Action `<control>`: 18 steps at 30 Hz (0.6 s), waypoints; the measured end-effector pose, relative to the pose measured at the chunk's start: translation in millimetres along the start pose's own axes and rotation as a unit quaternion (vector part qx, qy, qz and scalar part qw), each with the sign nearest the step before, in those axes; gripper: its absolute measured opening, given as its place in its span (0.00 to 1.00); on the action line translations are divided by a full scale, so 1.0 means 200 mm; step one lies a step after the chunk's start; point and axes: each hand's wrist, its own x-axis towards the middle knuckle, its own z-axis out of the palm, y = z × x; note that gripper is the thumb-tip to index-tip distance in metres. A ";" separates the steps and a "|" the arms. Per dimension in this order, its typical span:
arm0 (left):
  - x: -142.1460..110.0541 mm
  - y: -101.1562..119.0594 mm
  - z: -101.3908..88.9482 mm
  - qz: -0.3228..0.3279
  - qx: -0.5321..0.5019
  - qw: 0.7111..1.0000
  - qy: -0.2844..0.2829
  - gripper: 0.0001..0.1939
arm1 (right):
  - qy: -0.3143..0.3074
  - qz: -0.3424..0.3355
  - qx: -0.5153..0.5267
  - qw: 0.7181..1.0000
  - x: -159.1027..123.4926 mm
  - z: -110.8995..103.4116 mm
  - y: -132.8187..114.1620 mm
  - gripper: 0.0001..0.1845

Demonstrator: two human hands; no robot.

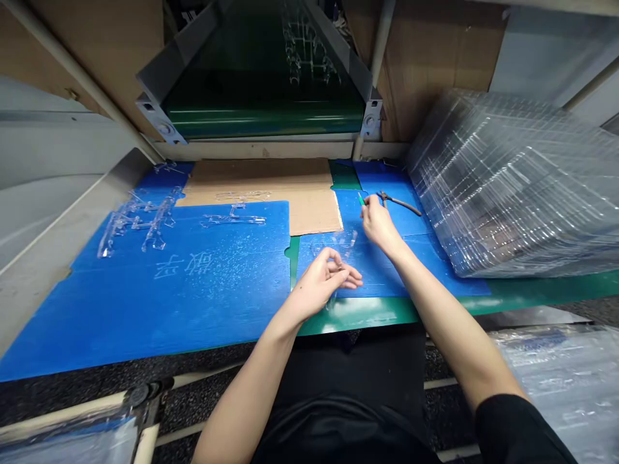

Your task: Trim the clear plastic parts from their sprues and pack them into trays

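Observation:
My left hand [322, 283] is closed, with thumb and fingers curled round a clear plastic piece [352, 240]. Parts of that piece show above and below the fingers, and its outline is blurred. Farther forward and to the right, my right hand [380, 222] pinches a small slim tool [360, 200] with a green body and a thin pale tip. The fingers cover most of the tool, so its exact kind does not show. Just beyond the right hand lies a pair of nippers [399, 203] with dark handles, on the blue sheet [387, 270].
Clear plastic sprues [155, 219] lie on the left blue sheet [217, 309], with another clear piece [235, 219] near the cardboard [314, 219]. A green conveyor [265, 119] ends behind the table, carrying clear parts. Stacked clear trays [522, 187] stand at right.

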 end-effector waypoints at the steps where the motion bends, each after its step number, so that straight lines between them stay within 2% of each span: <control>1: -0.06 0.00 -0.02 0.016 -0.095 0.995 -0.008 0.10 | -0.015 0.002 0.048 0.999 -0.10 -0.03 -0.01 0.18; 3: -0.18 0.00 -0.04 0.037 -0.212 0.976 -0.007 0.14 | -0.051 0.006 0.139 0.989 -0.33 -0.08 -0.03 0.18; 4: -0.23 0.00 -0.05 0.043 -0.214 0.976 0.002 0.15 | -0.067 0.007 0.179 0.982 -0.46 -0.09 -0.04 0.18; 6: -0.31 0.00 -0.07 0.068 -0.158 0.984 0.037 0.15 | -0.092 0.009 0.241 0.966 -0.69 -0.10 -0.08 0.18; 9: -0.40 -0.01 -0.08 0.164 -0.024 0.981 0.096 0.13 | -0.114 0.016 0.288 0.951 -0.93 -0.09 -0.12 0.18; 11: -0.43 -0.01 -0.09 0.244 0.044 0.963 0.104 0.10 | -0.119 0.018 0.294 0.948 -1.03 -0.10 -0.13 0.18; 13: -0.45 -0.02 -0.10 0.298 0.069 0.947 0.093 0.12 | -0.117 0.013 0.278 0.953 -1.09 -0.11 -0.13 0.16; 15: -0.46 -0.04 -0.10 0.311 0.069 0.943 0.096 0.13 | -0.109 0.011 0.248 0.963 -1.13 -0.12 -0.12 0.15; 18: -0.45 -0.08 -0.08 0.301 0.106 0.941 0.115 0.12 | -0.074 0.032 0.223 0.971 -1.18 -0.11 -0.08 0.20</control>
